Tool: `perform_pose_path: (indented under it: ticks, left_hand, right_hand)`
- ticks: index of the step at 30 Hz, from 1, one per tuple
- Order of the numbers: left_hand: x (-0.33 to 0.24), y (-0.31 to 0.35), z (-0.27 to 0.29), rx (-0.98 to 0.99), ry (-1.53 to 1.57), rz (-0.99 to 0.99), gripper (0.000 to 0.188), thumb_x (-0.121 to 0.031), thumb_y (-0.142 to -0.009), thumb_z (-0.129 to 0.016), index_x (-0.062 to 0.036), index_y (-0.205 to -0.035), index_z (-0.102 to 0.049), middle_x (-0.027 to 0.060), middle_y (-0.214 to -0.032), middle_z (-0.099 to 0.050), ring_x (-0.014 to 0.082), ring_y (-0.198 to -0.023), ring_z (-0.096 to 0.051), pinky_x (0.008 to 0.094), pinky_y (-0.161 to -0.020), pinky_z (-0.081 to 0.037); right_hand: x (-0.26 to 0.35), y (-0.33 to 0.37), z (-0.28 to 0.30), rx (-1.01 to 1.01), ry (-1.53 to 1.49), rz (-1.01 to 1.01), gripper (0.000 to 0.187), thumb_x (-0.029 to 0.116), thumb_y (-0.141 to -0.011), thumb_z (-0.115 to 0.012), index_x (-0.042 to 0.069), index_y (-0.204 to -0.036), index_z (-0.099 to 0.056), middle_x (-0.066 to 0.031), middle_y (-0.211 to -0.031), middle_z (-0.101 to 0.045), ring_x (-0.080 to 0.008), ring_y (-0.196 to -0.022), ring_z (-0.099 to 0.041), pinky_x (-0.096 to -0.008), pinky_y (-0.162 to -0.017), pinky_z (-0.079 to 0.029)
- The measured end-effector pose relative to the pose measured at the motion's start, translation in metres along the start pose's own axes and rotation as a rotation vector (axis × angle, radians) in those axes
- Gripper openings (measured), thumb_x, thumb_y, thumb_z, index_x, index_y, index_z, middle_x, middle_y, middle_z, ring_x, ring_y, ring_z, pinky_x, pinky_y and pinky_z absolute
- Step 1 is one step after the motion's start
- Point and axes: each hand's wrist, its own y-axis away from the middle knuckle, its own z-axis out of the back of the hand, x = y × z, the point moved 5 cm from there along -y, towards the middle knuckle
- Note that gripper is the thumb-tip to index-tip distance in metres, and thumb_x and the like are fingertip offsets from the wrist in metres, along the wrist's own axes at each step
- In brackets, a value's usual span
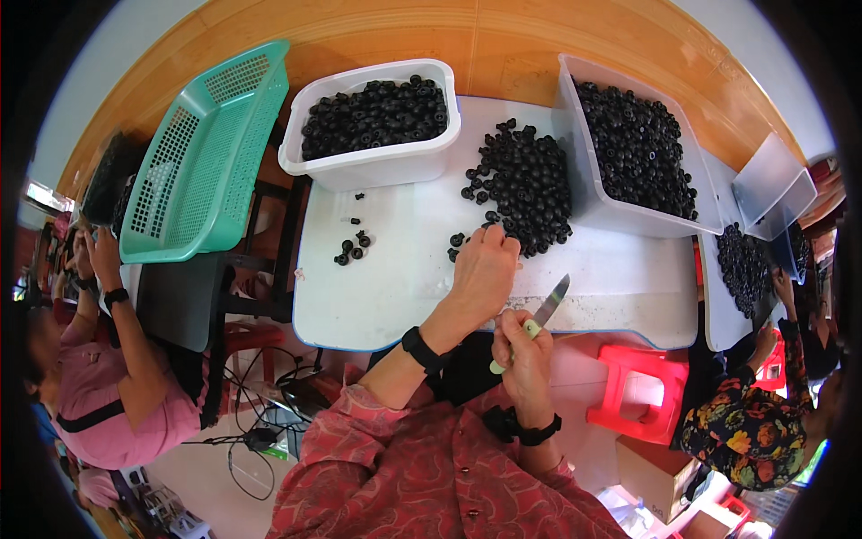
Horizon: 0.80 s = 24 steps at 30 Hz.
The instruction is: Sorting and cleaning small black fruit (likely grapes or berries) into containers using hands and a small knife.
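Note:
My right hand (526, 364), at the table's front edge, is wrapped round a knife (551, 301) with a pale green handle. Its blade points up and away to the right. Beside it, my left hand (485, 274) reaches over the white table (377, 296) with curled fingers, at the near edge of a heap of small black ring-shaped parts (530, 184). Whatever those fingers hold is hidden. A few black parts (457, 240) lie just left of this hand, and a small loose group (348, 251) sits farther left.
A white tub (373, 166) of black parts stands at the back left, a clear bin (620, 211) of them at the back right. Left of the table is a green basket (193, 171). People sit on both sides; a red stool (620, 386) stands at the right.

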Motion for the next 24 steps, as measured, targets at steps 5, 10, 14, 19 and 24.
perform_pose_path:
  ticks: [5, 10, 14, 19, 24]
  left_hand:
    - [0.004, 0.012, 0.023, 0.027, 0.625, 0.173, 0.019, -0.008, -0.082, -0.069, -0.0029, -0.100, -0.066, 0.0045, -0.079, -0.060, 0.0157, -0.066, -0.057, 0.0286, -0.060, -0.047]
    - [0.016, 0.047, 0.029, 0.189, 1.306, 0.507, 0.020, -0.010, -0.092, -0.062, -0.0023, -0.111, -0.066, -0.0019, -0.077, -0.060, 0.0037, -0.067, -0.053, 0.0192, -0.059, -0.044]
    - [0.024, 0.071, 0.027, 0.123, 1.630, 0.728, 0.017, -0.012, -0.094, -0.060, 0.0000, -0.106, -0.063, 0.0064, -0.083, -0.066, 0.0101, -0.065, -0.061, 0.0230, -0.057, -0.052]
    - [0.027, 0.086, 0.027, 0.122, 1.689, 0.778, 0.017, -0.015, -0.094, -0.061, 0.0011, -0.099, -0.061, 0.0093, -0.086, -0.067, 0.0135, -0.064, -0.064, 0.0249, -0.057, -0.056]
    - [0.026, 0.095, 0.026, 0.119, 1.701, 0.762, 0.014, -0.014, -0.093, -0.062, 0.0001, -0.098, -0.062, 0.0068, -0.084, -0.066, 0.0122, -0.065, -0.063, 0.0242, -0.057, -0.054]
  right_hand:
    - [-0.001, -0.002, 0.006, 0.015, 0.003, 0.033, 0.014, 0.014, -0.094, -0.061, 0.002, -0.090, -0.059, 0.0006, -0.069, -0.052, -0.0041, -0.047, -0.038, -0.0197, -0.042, -0.027]
    - [0.004, -0.001, -0.006, 0.077, -0.007, 0.141, 0.015, 0.010, -0.093, -0.061, -0.001, -0.103, -0.060, -0.0001, -0.074, -0.055, -0.0027, -0.049, -0.038, -0.0187, -0.043, -0.027]
    - [0.004, 0.003, -0.011, 0.122, 0.013, 0.170, 0.017, 0.008, -0.093, -0.061, -0.001, -0.107, -0.060, -0.0018, -0.080, -0.060, -0.0017, -0.050, -0.038, -0.0179, -0.044, -0.027]
    - [0.008, 0.007, -0.018, 0.085, 0.042, 0.218, 0.019, 0.007, -0.091, -0.063, 0.000, -0.109, -0.061, -0.0022, -0.084, -0.063, -0.0008, -0.052, -0.040, -0.0164, -0.045, -0.028]
    - [0.008, 0.010, -0.020, 0.067, 0.169, 0.238, 0.016, 0.007, -0.089, -0.067, 0.001, -0.103, -0.064, 0.0019, -0.076, -0.061, 0.0002, -0.054, -0.041, -0.0158, -0.047, -0.029]
